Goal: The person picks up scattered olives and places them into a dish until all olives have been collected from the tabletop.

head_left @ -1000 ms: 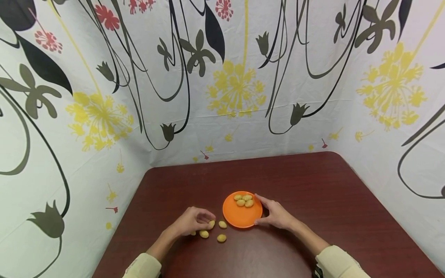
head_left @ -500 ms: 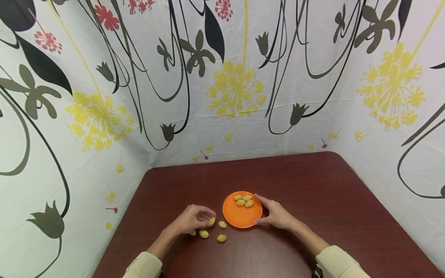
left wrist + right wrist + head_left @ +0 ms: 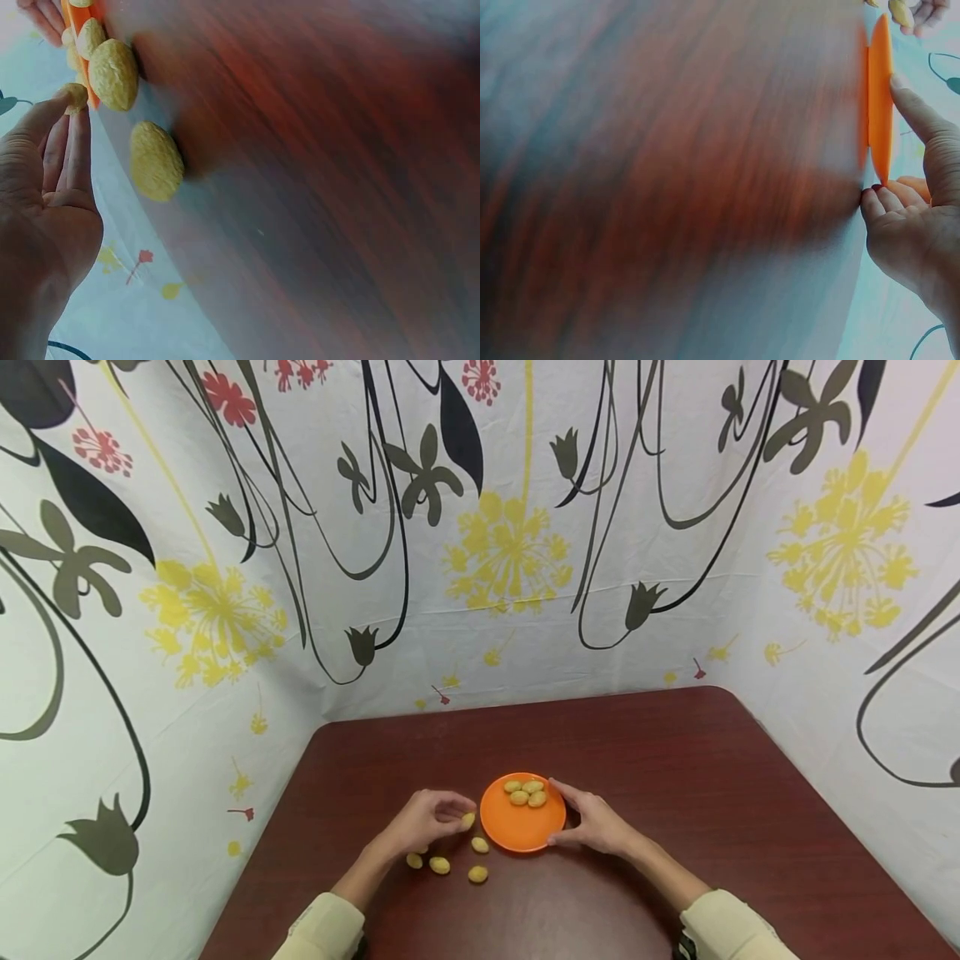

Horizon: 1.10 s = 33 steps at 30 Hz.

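My left hand pinches a lump just left of the plate; my right hand holds its rim, thumb and fingers spread. The head view alone shows all five lumps on it; whether fingers reach underneath, I can't tell.

To the left of the right hand, whose thumb and bent fingers stand apart, the left hand holds its grip in a thumb-to-fingertip pinch, both forearms angled inward.

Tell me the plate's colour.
The plate is plain orange; it shows best in the head view.
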{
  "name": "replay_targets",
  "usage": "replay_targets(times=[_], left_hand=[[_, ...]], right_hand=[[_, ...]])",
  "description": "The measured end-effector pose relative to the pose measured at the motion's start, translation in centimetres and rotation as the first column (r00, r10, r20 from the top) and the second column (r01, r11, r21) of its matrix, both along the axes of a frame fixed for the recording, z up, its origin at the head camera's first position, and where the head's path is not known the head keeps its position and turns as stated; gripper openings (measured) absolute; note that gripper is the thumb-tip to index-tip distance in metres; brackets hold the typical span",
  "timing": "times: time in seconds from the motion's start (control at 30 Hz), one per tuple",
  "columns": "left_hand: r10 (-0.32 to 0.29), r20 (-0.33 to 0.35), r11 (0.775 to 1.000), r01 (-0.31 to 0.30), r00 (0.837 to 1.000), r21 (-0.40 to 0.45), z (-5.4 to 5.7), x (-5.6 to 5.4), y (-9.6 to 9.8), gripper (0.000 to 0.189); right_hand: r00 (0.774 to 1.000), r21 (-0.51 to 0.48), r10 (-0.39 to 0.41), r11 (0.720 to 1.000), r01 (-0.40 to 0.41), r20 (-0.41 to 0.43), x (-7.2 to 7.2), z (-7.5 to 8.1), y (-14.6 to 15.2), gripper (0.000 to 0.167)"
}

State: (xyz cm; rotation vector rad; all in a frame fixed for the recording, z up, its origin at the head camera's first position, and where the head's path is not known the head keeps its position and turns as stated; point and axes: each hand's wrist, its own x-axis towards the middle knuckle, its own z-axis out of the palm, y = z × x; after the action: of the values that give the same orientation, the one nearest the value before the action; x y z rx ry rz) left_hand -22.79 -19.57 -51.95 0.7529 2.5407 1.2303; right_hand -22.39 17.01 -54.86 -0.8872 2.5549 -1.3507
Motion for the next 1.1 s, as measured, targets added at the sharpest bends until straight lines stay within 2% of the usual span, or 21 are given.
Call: replay_targets(times=[0.27,0.5,0.87,1.1], left_hand=[[0.035,-0.024,0.999,-0.035,0.999,0.005,-0.2,-1.0,1.7,0.027],[0.096,-0.039,0.995,-0.096,0.995,0.0,-0.3,-1.8,3.3,0.03],[0.134,-0.095,0.991,-0.135,0.986,-0.007,-0.9,-2.1,5.4,0.025],[0.171,-0.144,0.984,-0.177,0.975,-0.028,-1.2,-2.1,6.2,0.025]], right_hand=[[1.0,-0.03,0.003,1.0,-0.002,0.025,0.1,0.1,0.0,0.101],[1.0,-0.009,0.003,1.0,-0.003,0.001,0.0,0.0,0.0,0.101],[1.0,0.004,0.001,1.0,-0.001,0.006,-0.1,-0.2,0.0,0.102],[1.0,0.012,-0.006,1.0,0.006,0.001,-0.1,-0.2,0.0,0.102]])
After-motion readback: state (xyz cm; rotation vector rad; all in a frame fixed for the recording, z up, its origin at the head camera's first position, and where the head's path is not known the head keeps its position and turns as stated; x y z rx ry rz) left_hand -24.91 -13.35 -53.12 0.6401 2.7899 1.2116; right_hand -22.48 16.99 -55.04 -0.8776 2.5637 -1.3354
